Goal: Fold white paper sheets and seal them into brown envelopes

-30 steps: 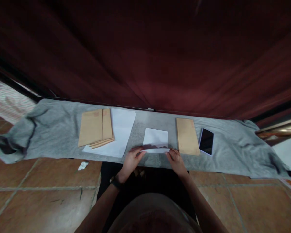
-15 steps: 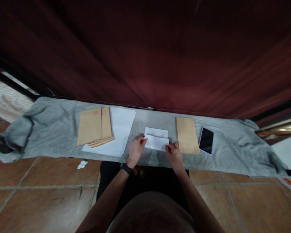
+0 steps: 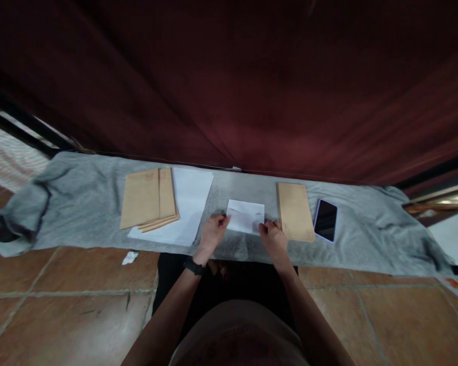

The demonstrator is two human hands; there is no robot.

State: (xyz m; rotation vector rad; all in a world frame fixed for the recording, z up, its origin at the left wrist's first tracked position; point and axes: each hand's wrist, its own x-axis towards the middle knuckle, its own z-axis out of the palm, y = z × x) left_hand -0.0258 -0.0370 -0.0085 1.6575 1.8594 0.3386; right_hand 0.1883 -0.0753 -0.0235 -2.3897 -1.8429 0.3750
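Observation:
A folded sheet of white paper (image 3: 246, 216) lies on the grey cloth in front of me, a faint crease or flap edge running across its upper part. At its left edge my left hand (image 3: 212, 235) is closed, thumb and fingers pinching the side. Along the right edge, near the lower corner, my right hand (image 3: 274, 239) pinches the paper the same way. Just beyond my right hand lies a stack of brown envelopes (image 3: 296, 211).
The grey cloth (image 3: 86, 203) covers a long narrow surface. On the left, several brown envelopes (image 3: 141, 201) lie over large white sheets (image 3: 191, 203). A phone (image 3: 325, 220) lies on the right. A dark red curtain (image 3: 229, 91) hangs behind. Crumpled tissue (image 3: 130, 257) is on the tiled floor.
The near flap of the paper, raised before, has come down flatter onto the part beneath. Both hands stay at the side edges, my left hand shifted slightly left.

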